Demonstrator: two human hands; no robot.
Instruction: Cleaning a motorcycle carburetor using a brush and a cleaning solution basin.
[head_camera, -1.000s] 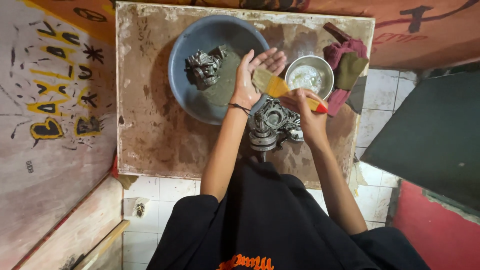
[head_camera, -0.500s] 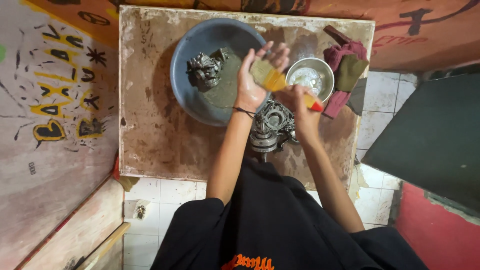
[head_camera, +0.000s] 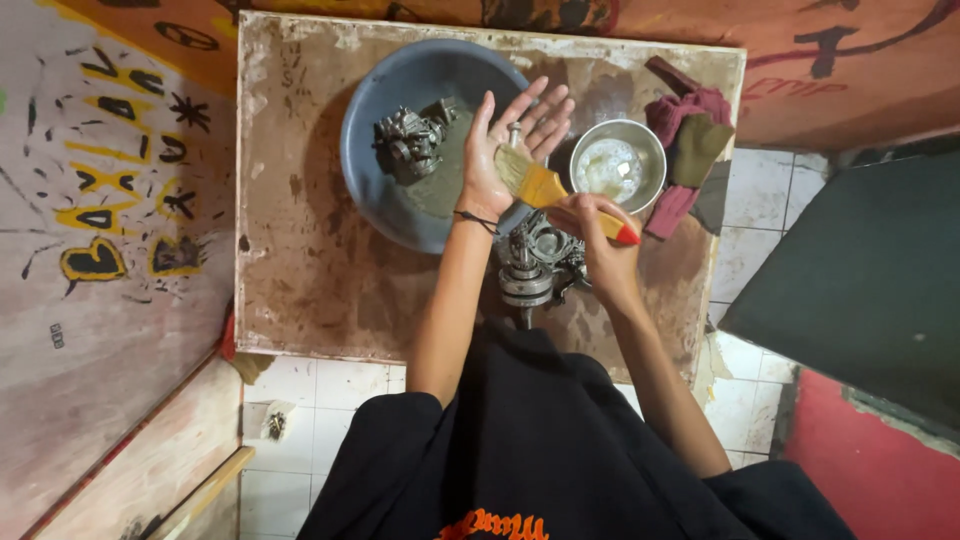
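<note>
We see the right hand (head_camera: 592, 228) pinching the handle of a paintbrush (head_camera: 551, 194) near its red tip, fingers pressed together around it. The brush's long axis runs on a slant from that red tip at lower right up to the pale bristles at upper left, so it points up and left; its handle is yellow with a metal band behind the bristles. The bristles lie against the palm of the left hand (head_camera: 510, 150), which is open and flat, fingers spread and holding nothing, with a small metal piece resting near the middle fingers. A dark cord circles the left wrist. The left hand hovers over the right edge of a round blue-grey basin (head_camera: 385, 105) holding murky liquid and a grimy, knobbly metal engine part (head_camera: 408, 142). Just below the hands stands a second greasy metal part (head_camera: 535, 268), ribbed and cylindrical. To the right of the brush sits a small shiny metal bowl (head_camera: 618, 168) with whitish foamy liquid, and beside it lie crumpled maroon and olive rags (head_camera: 690, 140). All of this rests on a stained, scuffed brown board (head_camera: 300, 290). On the left, a pinkish surface (head_camera: 90, 200) bears yellow and black painted marks.
</note>
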